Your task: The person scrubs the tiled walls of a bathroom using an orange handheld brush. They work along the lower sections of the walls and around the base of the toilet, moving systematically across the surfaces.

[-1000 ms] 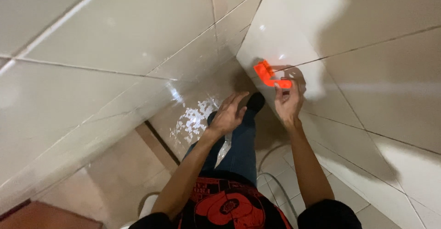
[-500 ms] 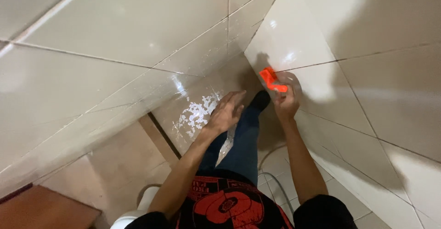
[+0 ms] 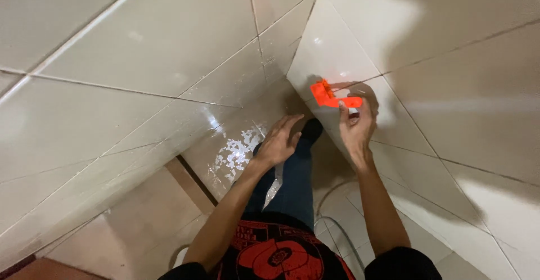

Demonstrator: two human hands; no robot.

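Orange clip [image 3: 332, 95] pinched by right hand [image 3: 357, 123]; left hand [image 3: 279, 140] open, empty.

Two tiled walls meet in a corner seam running from 12 o'clock down to frame centre. Left wall [image 3: 140, 49] fills 9 to 12 o'clock; right wall [image 3: 450, 89] fills 12 to 4 o'clock. Clip [image 3: 332, 95] sits against the right wall, on a grout line just right of the corner, at 1 o'clock from centre. Right hand [image 3: 357, 123] directly below the clip, fingertips touching it. Left hand [image 3: 279, 141] left of the right hand, near but apart, in front of the corner base. Leg [image 3: 292, 179] below both hands, toward 6 o'clock. Floor [image 3: 140, 229] at 7 o'clock; hose [image 3: 337, 224] on the floor at 5 o'clock.
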